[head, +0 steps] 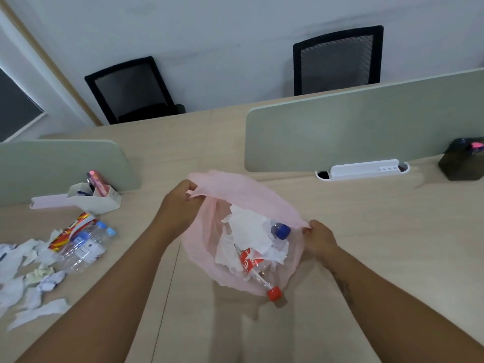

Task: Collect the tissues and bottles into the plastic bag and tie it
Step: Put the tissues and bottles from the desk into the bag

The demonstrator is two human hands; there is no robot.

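The thin, translucent pink plastic bag (209, 247) sits on the pale wooden desk (379, 231), right in front of the person, its mouth pulled wide. It looks flimsy and soft, the sort of film that collapses unless it is held by the rim, and that is where it is being taken: the left hand (180, 203) has its fingers (192, 186) pinched shut on the far-left edge of the rim, and the right hand (318, 237) has its fingers (307, 227) clenched on the near-right edge.

Inside lie crumpled white tissues (248, 229), a clear plastic bottle with a blue cap (280, 230) and a clear bottle with a red label and red cap (258, 271) that presses against the film at the bottom. All of it should be light; the empty bottles are likely smooth and springy and may roll.

Well off to the left on the desk, more scattered white tissues (23, 281) and a cluster of clear blue-capped bottles (86, 247) wait, so I'd judge the collecting is only partly done and tying is some way off.
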